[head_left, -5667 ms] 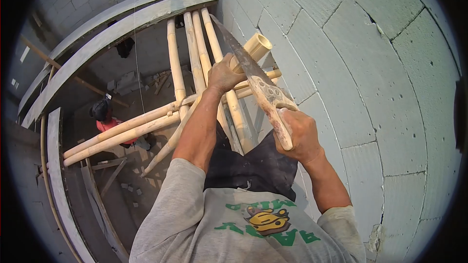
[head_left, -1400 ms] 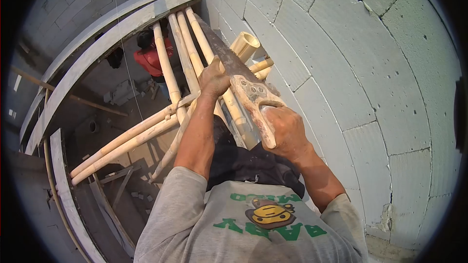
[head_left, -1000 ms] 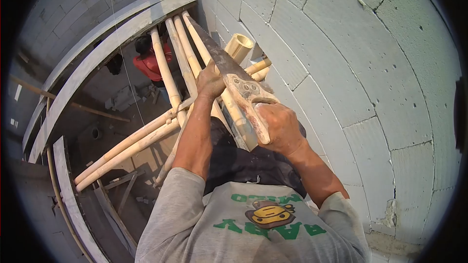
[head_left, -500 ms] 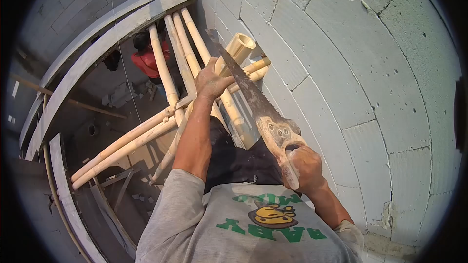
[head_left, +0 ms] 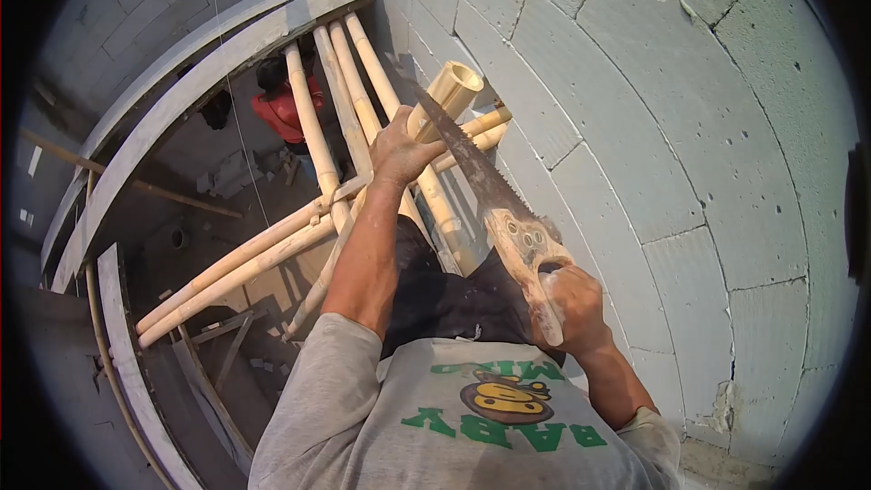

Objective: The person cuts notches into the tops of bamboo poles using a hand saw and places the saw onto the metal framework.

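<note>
My right hand (head_left: 572,304) is closed round the worn wooden handle of a hand saw (head_left: 476,168). The saw's toothed blade slants up and left, across the side of a thick upright bamboo pole (head_left: 445,102) whose hollow cut end faces up. Around that pole, just left of the blade, my left hand (head_left: 401,152) is wrapped. Its fingers are partly hidden behind the pole. Other bamboo poles (head_left: 313,127) run beneath and beside my left forearm, some of them crossing near my left wrist.
A grey block wall (head_left: 635,127) rises close on the right. Long curved-looking boards (head_left: 200,63) span the upper left. Far below, a person in a red top (head_left: 286,113) is partly hidden by bamboo. Rubble and wooden pieces (head_left: 222,331) lie on the lower floor.
The saw and my right hand have moved down and right from where they were a second ago. My left hand has kept its hold on the pole. The person below has come under the poles since the earliest frame.
</note>
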Available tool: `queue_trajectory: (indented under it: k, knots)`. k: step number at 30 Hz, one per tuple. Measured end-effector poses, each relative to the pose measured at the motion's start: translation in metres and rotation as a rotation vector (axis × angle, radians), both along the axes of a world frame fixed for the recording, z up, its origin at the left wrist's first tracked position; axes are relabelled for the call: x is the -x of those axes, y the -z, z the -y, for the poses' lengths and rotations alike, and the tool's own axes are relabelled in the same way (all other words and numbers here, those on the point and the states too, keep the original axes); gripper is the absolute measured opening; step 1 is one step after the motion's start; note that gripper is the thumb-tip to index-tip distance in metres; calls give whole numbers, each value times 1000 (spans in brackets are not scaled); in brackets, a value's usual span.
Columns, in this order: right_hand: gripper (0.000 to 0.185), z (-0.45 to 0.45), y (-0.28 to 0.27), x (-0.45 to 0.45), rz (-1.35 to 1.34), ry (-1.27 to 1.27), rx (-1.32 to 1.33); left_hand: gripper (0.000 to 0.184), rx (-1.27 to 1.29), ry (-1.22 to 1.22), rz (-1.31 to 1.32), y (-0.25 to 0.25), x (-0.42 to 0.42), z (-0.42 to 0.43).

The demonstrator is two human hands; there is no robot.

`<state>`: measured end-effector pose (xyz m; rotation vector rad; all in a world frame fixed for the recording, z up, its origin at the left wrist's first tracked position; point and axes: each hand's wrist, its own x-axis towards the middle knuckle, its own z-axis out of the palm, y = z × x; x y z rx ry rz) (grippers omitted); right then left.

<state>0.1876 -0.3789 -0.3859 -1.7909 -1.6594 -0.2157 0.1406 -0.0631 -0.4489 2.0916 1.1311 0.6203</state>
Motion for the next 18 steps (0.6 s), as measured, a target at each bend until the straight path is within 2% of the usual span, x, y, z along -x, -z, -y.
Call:
queue_trajectory:
  k: [3, 4, 5, 8, 10, 13, 15, 16, 17, 18]
  knots:
    - [19, -117, -4, -24, 54, -96, -51, 77, 74, 134, 43, 27, -4, -22]
    - [18, -139, -6, -11, 35, -27, -34, 77, 87, 180, 40, 33, -7, -31]
    - [17, -135, -9, -15, 61, -30, -46, 75, -12, 124, 74, 39, -8, -31]
    - [18, -44, 5, -7, 61, -25, 14, 74, 150, 39, 123, -1, 0, -5]
    - [18, 20, 5, 7, 19, 15, 80, 72, 116, 59, 88, -1, -2, -8]
    - [18, -27, 6, -2, 8, -24, -27, 72, 92, 31, 10, -8, 2, -3]
    - [18, -71, 0, -19, 69, -20, 18, 72, 101, 131, 102, 43, -9, -30]
    - [19, -82, -5, -20, 90, -21, 10, 73, 104, 173, 154, 37, -10, -30]
    - [19, -94, -9, -18, 103, -26, 1, 74, -27, 185, -48, 32, -8, -33]
    - [19, -96, -8, -10, 94, -22, 11, 74, 16, 151, 8, 30, -4, -23]
